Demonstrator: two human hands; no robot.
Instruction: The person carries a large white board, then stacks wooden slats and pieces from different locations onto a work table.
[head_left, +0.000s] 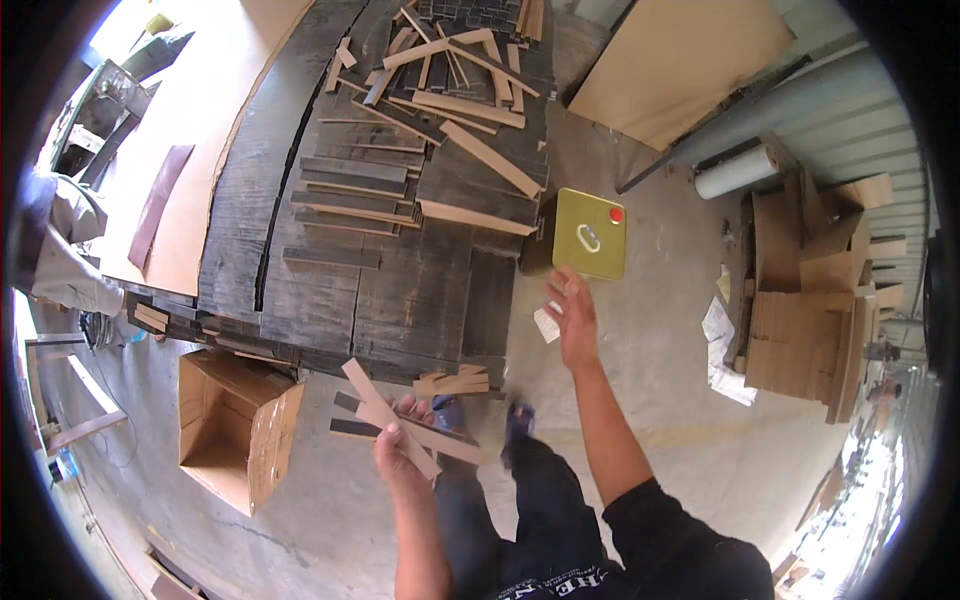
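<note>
Head view: left hand grips wood strips; right hand open, empty; concrete floor, dark plank stack.

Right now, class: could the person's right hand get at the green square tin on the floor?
Probably yes. The right hand is open, stretched toward the green tin and just short of it; only bare floor and a paper scrap lie between.

Left hand raised before the torso, fingers curled closed in a grip, right hand outstretched farther from the torso, fingers spread open
</note>
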